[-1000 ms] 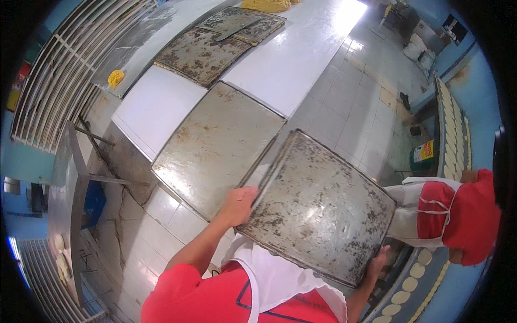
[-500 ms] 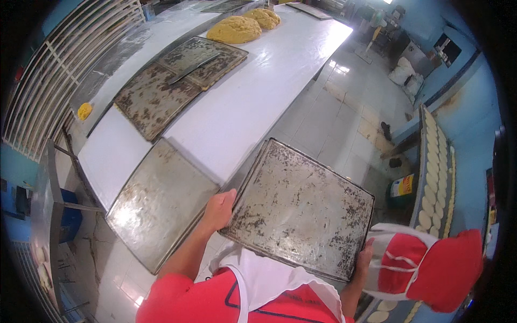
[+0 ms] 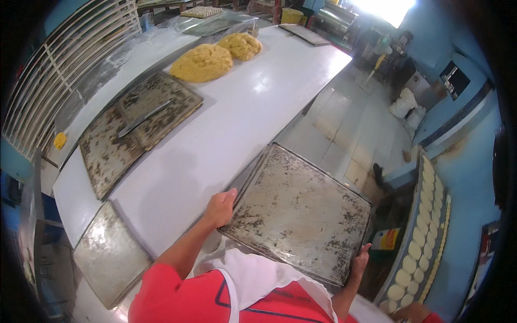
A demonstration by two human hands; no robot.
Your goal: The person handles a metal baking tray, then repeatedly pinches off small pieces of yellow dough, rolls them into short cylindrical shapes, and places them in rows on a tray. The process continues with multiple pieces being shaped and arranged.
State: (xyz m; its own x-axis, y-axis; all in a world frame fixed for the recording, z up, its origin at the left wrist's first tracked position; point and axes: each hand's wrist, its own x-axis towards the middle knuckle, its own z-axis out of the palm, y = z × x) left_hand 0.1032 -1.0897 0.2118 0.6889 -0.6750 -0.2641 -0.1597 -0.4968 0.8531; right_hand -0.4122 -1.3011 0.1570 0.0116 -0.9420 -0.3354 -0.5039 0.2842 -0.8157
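A worn metal baking tray, its surface blotched dark, is held level in front of my body. My left hand grips its left edge, with the thumb on the rim. At the tray's right edge, my right hand is closed round the side near the corner. No dough lies on this tray. To the left, another bare tray juts over the corner of the white table.
Two spotted trays lie on the table, a long knife across them. Beyond sit yellow dough mounds. At right stands a long board with rows of pale dough rounds. A co-worker's hand shows beside it.
My view has swung right, so the table has shifted left in it. I still hold the tray in both hands. The co-worker's red cap has left the picture; a hand and red sleeve show instead.
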